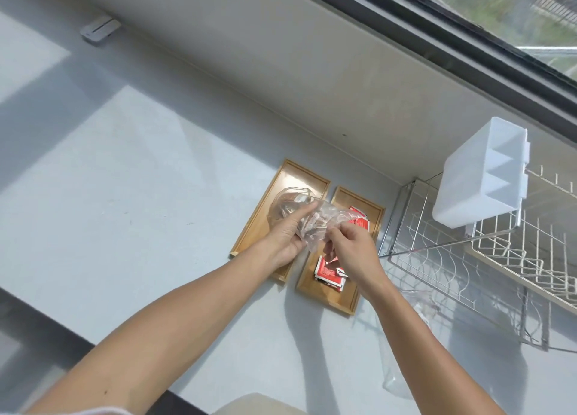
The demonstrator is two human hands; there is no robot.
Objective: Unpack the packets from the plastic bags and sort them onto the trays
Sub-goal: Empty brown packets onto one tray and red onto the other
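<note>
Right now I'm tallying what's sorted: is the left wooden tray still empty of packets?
Apparently empty: the left tray shows bare wood, though the hands and plastic bag hide part of it. Red packets lie on the right tray.

- Clear plastic bag (307, 219), crumpled, brownish packets inside, held above the gap between the two trays
- Left wooden tray (249, 236), bearing clear plastic
- Right wooden tray (349, 299), red packets (327, 272) piled along its middle

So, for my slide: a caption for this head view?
Both hands open a clear plastic bag over two wooden trays.
</note>
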